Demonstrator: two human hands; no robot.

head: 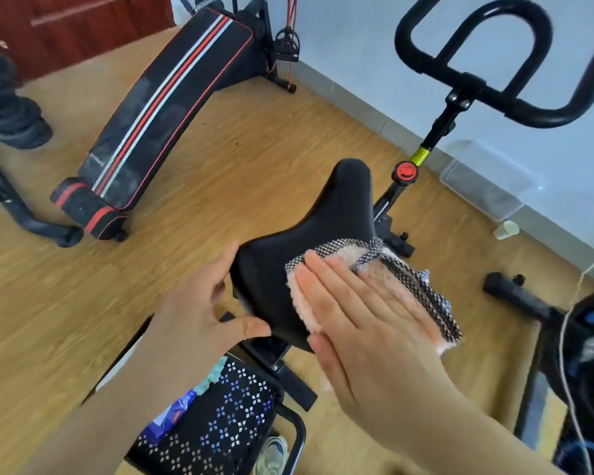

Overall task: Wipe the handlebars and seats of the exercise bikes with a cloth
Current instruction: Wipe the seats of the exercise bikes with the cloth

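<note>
Wood-look floor (254, 159), pale wall (374, 36) at 1 o'clock. Black bike seat (323, 214) at centre, nose pointing to 12. Right hand (360, 310) lies flat, fingers straight, pressing a pink fleecy cloth (391, 269) with checked edging onto the seat's rear right. Left hand (203, 303) open, thumb and fingertips touching the seat's rear left edge. Black handlebars (477, 63) at 1 o'clock. Sit-up bench (172, 108), black with red and white stripes, at 11. Clear plastic box (484, 186) and white cup (506, 230) against the wall at 3.
</note>
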